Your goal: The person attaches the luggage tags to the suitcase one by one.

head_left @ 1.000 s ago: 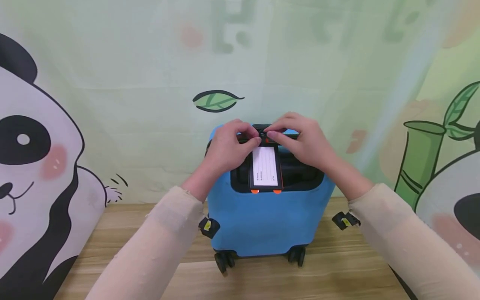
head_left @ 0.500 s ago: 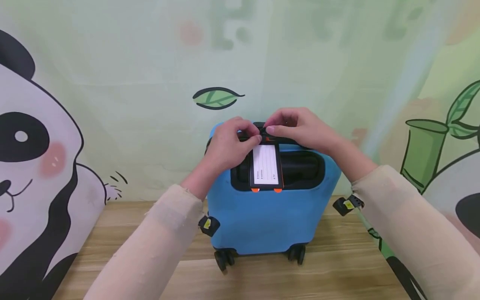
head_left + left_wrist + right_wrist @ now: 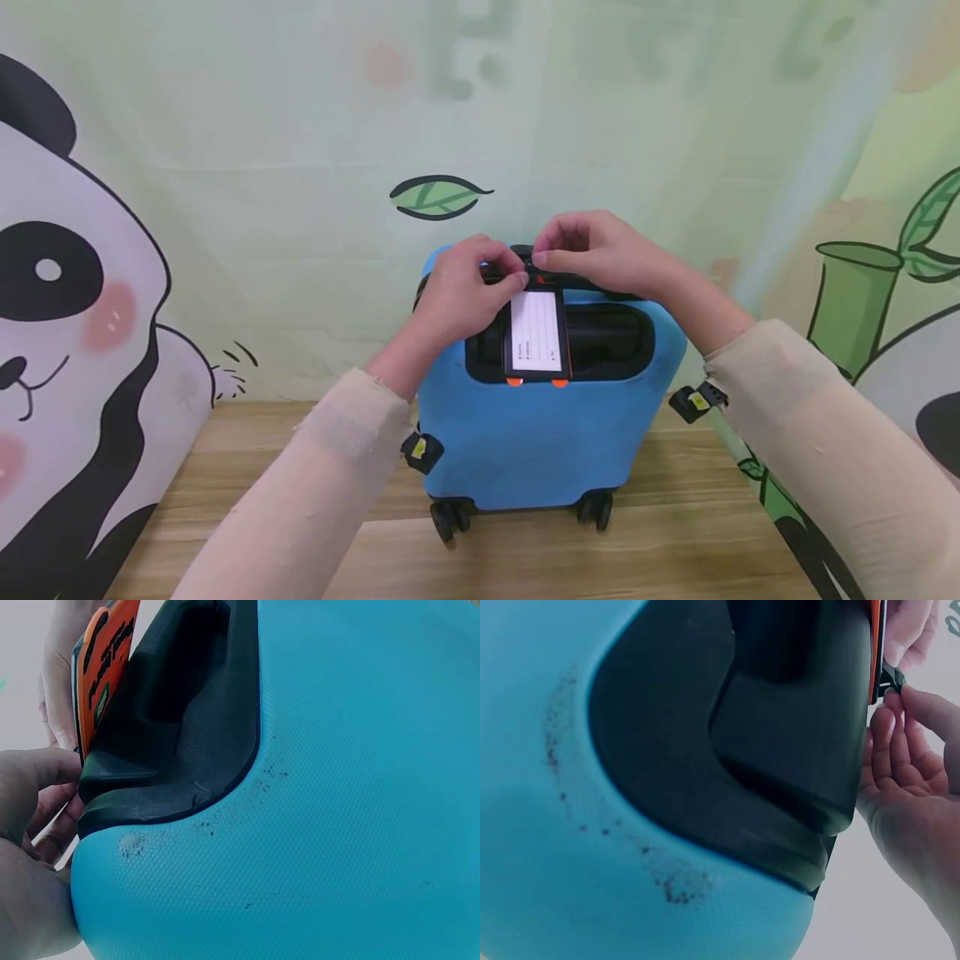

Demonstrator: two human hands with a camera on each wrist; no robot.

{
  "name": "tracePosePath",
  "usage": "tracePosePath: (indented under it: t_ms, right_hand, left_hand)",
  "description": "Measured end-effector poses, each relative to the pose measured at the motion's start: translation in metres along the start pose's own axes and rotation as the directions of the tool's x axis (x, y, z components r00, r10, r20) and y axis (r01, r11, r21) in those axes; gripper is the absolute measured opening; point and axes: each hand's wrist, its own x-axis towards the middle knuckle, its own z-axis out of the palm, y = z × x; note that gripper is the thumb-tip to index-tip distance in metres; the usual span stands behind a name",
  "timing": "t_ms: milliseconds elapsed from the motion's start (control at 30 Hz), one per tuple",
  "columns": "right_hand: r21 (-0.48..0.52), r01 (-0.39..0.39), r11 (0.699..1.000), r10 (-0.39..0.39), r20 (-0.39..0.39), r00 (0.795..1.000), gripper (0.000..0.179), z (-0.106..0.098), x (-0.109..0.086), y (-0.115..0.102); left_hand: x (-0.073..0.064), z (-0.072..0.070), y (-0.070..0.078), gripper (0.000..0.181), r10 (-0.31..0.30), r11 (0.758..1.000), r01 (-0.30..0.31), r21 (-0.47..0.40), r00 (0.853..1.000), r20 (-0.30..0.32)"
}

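Observation:
A blue suitcase (image 3: 525,442) stands upright with a luggage tag (image 3: 535,333) hanging over its black handle recess (image 3: 611,342). The tag has a lined white card in a black frame; its orange back (image 3: 109,667) shows in the left wrist view. My left hand (image 3: 467,287) pinches the tag at its upper end with thumb and index finger. My right hand (image 3: 600,248), close beside it, pinches the tag's short black strap (image 3: 891,678) between thumb and fingertips. Fingers partly hide the strap where it meets the suitcase handle.
The suitcase's black wheels (image 3: 450,518) rest on a wood-grain surface (image 3: 675,533). Behind stands a pale green backdrop (image 3: 262,167) printed with pandas, bamboo and a leaf. Small black wrist devices (image 3: 423,452) hang by both sleeves.
My right hand has risen slightly and its wrist has swung outward, uncovering more of the handle recess. The left hand stays at the tag's top.

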Motion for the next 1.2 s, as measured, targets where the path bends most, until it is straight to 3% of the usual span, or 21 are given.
tracePosePath:
  t_ms: [267, 433, 600, 900, 1200]
  right_hand:
    - [-0.127, 0.106, 0.986, -0.118, -0.09, 0.989, 0.012, 0.004, -0.012, -0.003]
    - [-0.162, 0.133, 0.978, -0.153, -0.121, 0.981, 0.012, 0.007, -0.015, -0.005]
    - [-0.174, 0.129, 0.976, -0.156, -0.152, 0.976, 0.012, 0.009, -0.018, -0.004]
    - [-0.095, 0.112, 0.989, -0.129, -0.192, 0.973, 0.012, 0.009, -0.023, 0.005]
    - [-0.146, 0.107, 0.983, -0.139, -0.228, 0.964, 0.013, 0.008, -0.035, 0.006]
  left_hand:
    - [-0.001, 0.003, 0.003, 0.013, 0.009, 1.0, -0.009, -0.01, 1.0, -0.007]
    - [-0.002, 0.004, 0.004, 0.012, 0.011, 1.0, -0.011, -0.008, 1.0, -0.012]
    - [-0.002, 0.004, 0.004, 0.013, 0.011, 1.0, -0.011, 0.001, 1.0, -0.006]
    - [-0.002, 0.004, 0.005, 0.013, 0.03, 0.999, -0.031, 0.017, 0.999, 0.012]
    - [-0.003, 0.001, 0.006, 0.011, 0.077, 0.995, -0.08, 0.051, 0.995, 0.058]
